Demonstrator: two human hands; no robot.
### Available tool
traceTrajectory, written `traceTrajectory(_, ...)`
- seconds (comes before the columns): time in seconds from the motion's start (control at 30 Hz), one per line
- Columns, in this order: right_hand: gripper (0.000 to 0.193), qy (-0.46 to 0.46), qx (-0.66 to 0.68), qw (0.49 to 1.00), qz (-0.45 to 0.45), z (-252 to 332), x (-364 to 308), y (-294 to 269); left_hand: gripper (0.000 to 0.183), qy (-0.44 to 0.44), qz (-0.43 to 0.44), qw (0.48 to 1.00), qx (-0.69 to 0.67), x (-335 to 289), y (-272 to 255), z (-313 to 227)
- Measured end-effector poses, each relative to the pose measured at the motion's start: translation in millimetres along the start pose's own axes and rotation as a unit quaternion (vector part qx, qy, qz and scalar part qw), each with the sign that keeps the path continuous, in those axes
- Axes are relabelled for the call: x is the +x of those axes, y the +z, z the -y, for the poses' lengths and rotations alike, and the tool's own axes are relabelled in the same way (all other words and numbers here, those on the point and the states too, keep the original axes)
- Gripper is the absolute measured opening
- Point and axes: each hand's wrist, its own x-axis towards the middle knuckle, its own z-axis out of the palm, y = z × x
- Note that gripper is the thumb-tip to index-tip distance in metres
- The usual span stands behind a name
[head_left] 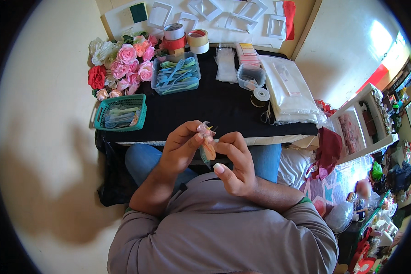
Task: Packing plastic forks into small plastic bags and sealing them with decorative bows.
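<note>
My left hand [179, 145] is pinching the top of a small clear packet of plastic cutlery [208, 150] above my lap, just off the table's front edge. Peach and teal pieces show through its film, and a thin yellow bit sticks out at the top. My right hand [240, 160] is beside the packet, its index fingertip at the packet's edge and its thumb spread away. Whether that fingertip touches the film is hard to make out. Similar wrapped packets lie in a green basket [143, 113] at the table's left end.
On the black-covered table [192, 112] stand a clear tub [178, 92] of blue and green cutlery, tape rolls [198, 38] and artificial flowers [126, 54]. Further right are a small clear container [251, 73], a ribbon spool [260, 94], scissors [268, 116] and stacked plastic bags [287, 98].
</note>
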Motion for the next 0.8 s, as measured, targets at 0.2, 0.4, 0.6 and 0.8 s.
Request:
traceTrajectory(0.2, 0.037, 0.021, 0.072, 0.989, -0.131, -7, -1, 6, 0.013, -0.017, 0.145, 0.983, -0.116, 6, 3, -5)
traceTrajectory(0.4, 0.033, -0.018, -0.034, 0.999, -0.017, -8, 16, -6, 0.013, -0.05, 0.124, 0.975, -0.175, 1, 3, 1)
traceTrajectory(0.6, 0.026, -0.01, -0.055, 0.998, -0.005, -8, 19, -7, 0.011, -0.059, 0.11, 0.98, -0.152, 4, 5, 3)
traceTrajectory(0.8, 0.021, 0.012, -0.052, 0.999, 0.001, -6, 20, -7, 0.011, -0.057, 0.102, 0.986, -0.116, 1, -3, 4)
